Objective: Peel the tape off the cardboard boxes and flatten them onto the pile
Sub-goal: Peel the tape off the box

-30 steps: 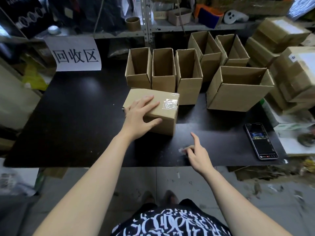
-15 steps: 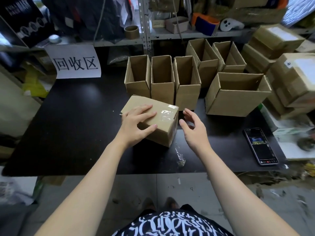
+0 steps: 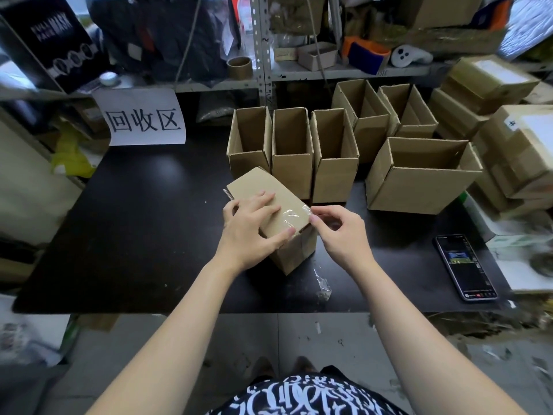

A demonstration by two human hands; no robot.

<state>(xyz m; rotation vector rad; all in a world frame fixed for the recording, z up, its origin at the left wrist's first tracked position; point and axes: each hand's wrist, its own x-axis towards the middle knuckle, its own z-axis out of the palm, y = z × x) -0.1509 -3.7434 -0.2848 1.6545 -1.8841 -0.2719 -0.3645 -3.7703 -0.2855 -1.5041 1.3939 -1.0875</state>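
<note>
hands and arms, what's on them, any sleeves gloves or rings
No gloves, rings or watch on the left hand or right hand, and no sleeves on the forearms. A black top with white print shows at the bottom edge.

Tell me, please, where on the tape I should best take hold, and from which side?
Pinch the end of the tape at the right top edge of the box, coming from the right, as the right hand does. There it folds over the edge and looks lifted; elsewhere it lies flat. The left hand presses the top, steadying the pull.
</note>
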